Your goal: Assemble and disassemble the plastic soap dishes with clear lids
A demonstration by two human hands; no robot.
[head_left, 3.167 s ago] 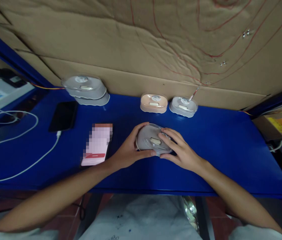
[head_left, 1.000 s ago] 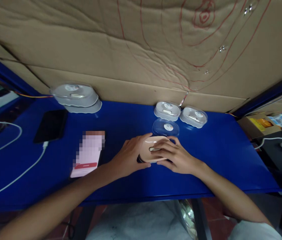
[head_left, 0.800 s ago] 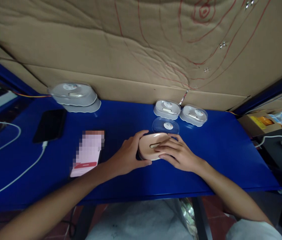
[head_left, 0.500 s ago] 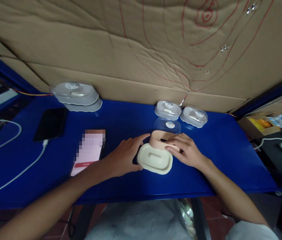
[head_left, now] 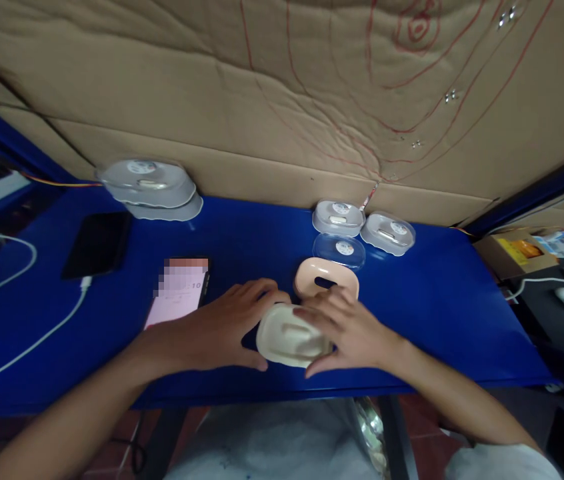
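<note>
A cream, rounded dish [head_left: 286, 347] with a raised bar in its middle is between my two hands. My left hand [head_left: 229, 327] curves round its left side, thumb at the front edge and fingertips at the back. Over its right side lies my right hand [head_left: 349, 333], fingers across the top and thumb at the front, hiding part of the dish. Just behind stands a peach, rounded shell [head_left: 307, 277] with a dark oval slot, partly covered by my right fingers. A clear lid [head_left: 329, 248] with a round sticker lies beyond the shell.
Two clear-lidded grey boxes [head_left: 337, 220] stand at the back, and a larger stack [head_left: 155, 190] is at back left. A lit phone [head_left: 177, 293] and a dark phone [head_left: 97, 243] on a white cable [head_left: 37, 350] lie left. A cardboard panel [head_left: 187, 87] rises behind the blue table [head_left: 242, 243].
My right hand has left the peach shell, which now rests flatter on the table, and has moved onto the cream dish. The dish and my left hand have shifted left and nearer me.
</note>
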